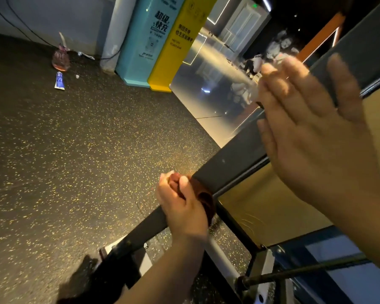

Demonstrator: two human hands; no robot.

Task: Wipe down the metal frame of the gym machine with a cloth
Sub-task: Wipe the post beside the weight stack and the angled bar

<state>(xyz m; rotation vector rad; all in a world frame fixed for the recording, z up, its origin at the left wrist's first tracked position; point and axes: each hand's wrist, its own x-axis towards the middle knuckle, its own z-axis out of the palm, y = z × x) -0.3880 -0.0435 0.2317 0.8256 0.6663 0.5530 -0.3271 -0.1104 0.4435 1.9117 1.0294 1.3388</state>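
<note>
Head view: our left hand [182, 205] clamps a rust-red cloth [205, 199] round the dark, square-section metal frame bar [233, 165], probably to wipe several faces at once. Further up the bar, our right hand [312, 132] is flat with straight fingers, seemingly bracing.

Dim, warm light — motion blur, tilted wide-angle distortion.
</note>
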